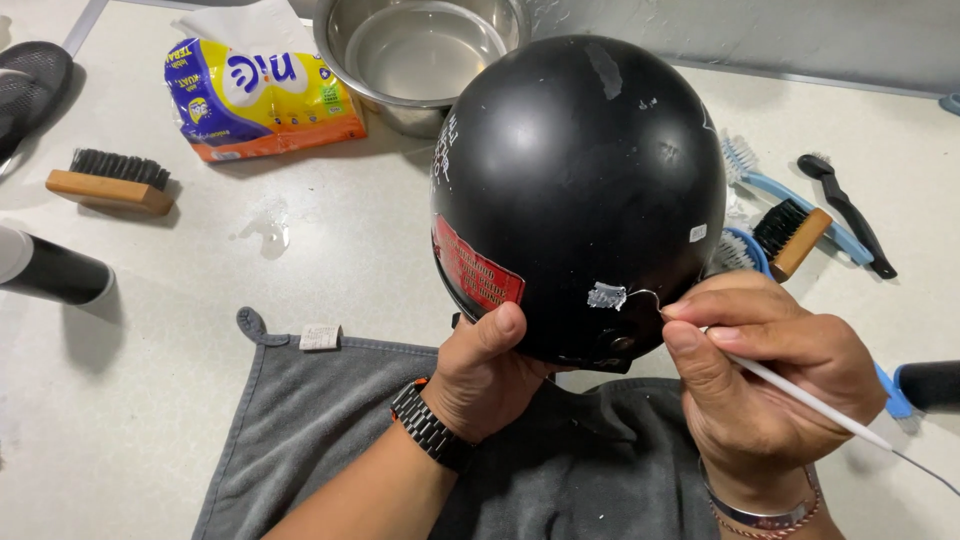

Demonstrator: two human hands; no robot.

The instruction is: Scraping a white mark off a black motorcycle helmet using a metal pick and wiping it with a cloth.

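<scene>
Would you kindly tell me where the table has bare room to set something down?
Bare table lies between the wooden brush, tissue pack and grey towel, though a small wet patch sits there. The right side is crowded with brushes beside the helmet, which the left hand steadies.

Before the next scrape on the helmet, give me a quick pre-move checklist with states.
1. Left hand steadies the black helmet at its lower rim: ok.
2. Right hand pinches the thin white tool: ok.
3. Tool tip on the white sticker residue: not ok, it sits to the right of it.
4. Grey towel under the helmet: ok.
5. Residue amount left: cannot tell beyond one patch.
</scene>
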